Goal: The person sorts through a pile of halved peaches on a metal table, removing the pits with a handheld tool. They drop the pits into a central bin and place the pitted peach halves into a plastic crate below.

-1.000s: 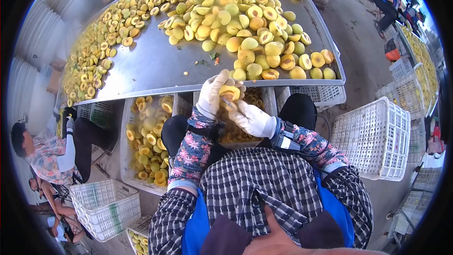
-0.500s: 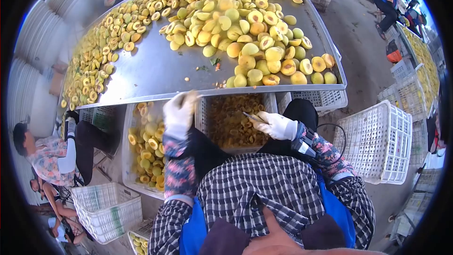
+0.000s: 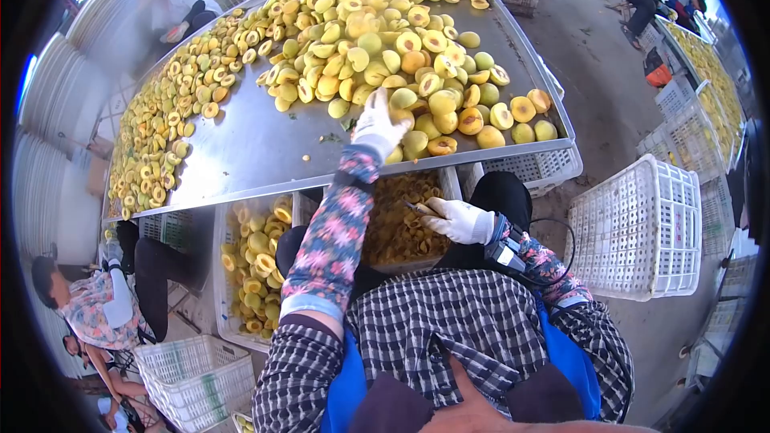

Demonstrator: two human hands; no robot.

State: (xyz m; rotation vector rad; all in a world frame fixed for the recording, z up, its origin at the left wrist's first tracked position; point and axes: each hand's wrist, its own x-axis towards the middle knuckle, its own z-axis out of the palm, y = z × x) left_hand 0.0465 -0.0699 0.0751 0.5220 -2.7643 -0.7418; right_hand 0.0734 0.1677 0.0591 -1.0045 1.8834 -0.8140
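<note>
My left hand [image 3: 378, 124], in a white glove, reaches over the near edge of the metal table to the pile of yellow peach halves [image 3: 369, 44]. Its fingers and thumb curl around a peach half [image 3: 401, 117] at the pile's edge. Lower down, my right hand [image 3: 459, 221], also gloved, is closed on a small pitting knife [image 3: 416, 208] whose thin tip points left. It hovers over a crate of brown pits and scraps [image 3: 397, 228] between my legs. Left of that stands a crate of peach halves [image 3: 258, 252].
The metal table [image 3: 241, 140] has a raised rim along its near edge. White plastic crates stand at the right [image 3: 634, 228] and lower left [image 3: 196, 377]. A seated co-worker [image 3: 96, 297] is at the left. A cable hangs by my right forearm.
My left hand has moved up and forward from above the crates to the peach pile. My right hand stays low with the knife, shifting slightly. The view has tilted a little.
</note>
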